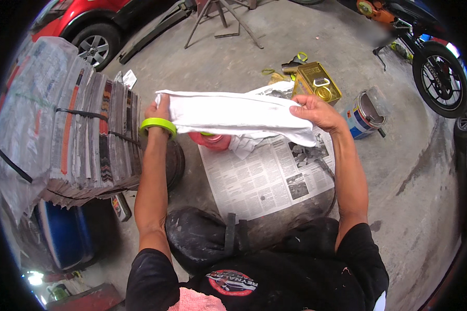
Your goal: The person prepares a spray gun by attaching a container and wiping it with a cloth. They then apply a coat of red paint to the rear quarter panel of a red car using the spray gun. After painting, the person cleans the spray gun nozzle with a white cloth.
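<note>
A folded white cloth is stretched out flat between my two hands, above the floor. My left hand, with a lime-green band round the wrist, grips its left end. At the other end my right hand pinches the cloth between thumb and fingers. Partly hidden under the cloth is a red round thing with a yellow-green part on top. More white fabric lies beside it. Both rest on a spread newspaper sheet on the floor in front of my knees.
Bundled newspapers are stacked high at my left, above a blue container. A gold rectangular can and a blue-white paint can stand at the right. Farther off are a red car, a metal stand and a motorcycle wheel.
</note>
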`<state>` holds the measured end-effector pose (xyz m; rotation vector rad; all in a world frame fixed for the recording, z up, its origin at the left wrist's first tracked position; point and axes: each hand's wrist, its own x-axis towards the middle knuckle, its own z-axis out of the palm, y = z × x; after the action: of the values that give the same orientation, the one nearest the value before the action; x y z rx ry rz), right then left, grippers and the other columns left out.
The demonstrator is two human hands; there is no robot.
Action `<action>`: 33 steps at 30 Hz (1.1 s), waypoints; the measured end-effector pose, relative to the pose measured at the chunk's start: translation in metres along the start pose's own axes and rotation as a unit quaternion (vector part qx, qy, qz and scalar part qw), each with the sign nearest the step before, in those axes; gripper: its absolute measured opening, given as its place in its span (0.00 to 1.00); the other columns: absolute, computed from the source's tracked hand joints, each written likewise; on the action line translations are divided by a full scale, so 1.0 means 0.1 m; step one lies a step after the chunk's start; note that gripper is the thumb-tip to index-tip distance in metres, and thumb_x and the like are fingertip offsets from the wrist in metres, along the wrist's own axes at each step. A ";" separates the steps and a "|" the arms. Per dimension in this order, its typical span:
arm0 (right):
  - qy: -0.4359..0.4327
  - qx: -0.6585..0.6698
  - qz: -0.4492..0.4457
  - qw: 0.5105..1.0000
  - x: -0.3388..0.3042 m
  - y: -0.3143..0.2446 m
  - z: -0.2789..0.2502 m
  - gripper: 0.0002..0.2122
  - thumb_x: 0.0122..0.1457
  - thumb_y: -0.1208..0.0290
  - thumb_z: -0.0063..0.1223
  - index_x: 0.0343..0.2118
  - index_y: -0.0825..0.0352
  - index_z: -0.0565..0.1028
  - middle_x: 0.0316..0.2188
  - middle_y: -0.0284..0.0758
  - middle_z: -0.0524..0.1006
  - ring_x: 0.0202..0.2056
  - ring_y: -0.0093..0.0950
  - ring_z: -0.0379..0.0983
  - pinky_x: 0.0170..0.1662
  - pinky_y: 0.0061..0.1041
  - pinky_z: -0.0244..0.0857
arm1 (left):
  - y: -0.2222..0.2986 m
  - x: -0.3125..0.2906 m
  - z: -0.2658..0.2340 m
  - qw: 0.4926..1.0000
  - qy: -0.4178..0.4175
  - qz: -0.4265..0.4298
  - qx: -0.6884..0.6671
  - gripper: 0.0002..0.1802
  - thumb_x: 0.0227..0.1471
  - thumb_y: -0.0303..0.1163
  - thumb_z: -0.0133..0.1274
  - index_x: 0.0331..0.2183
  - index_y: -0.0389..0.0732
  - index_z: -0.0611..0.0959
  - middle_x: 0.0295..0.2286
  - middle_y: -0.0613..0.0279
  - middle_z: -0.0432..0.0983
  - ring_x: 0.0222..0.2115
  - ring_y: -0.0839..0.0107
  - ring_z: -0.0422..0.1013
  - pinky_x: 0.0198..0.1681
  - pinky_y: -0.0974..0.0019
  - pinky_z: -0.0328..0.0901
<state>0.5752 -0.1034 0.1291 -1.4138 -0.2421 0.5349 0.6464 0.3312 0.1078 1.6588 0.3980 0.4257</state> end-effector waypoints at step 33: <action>-0.018 -0.360 -0.078 0.929 0.11 -0.26 0.77 0.18 0.65 0.57 0.47 0.31 0.71 0.76 0.21 0.44 0.75 0.26 0.37 0.72 0.33 0.35 0.65 | 0.36 -1.50 0.76 0.790 -0.610 -0.058 -0.009 0.19 0.65 0.42 0.48 0.42 0.34 0.79 0.24 0.74 0.70 0.24 0.84 0.63 0.26 0.74 0.59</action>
<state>0.5535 -0.0326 0.1653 -2.0750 -0.6205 0.3471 0.5543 0.1870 0.1277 1.5397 -0.4848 -0.7595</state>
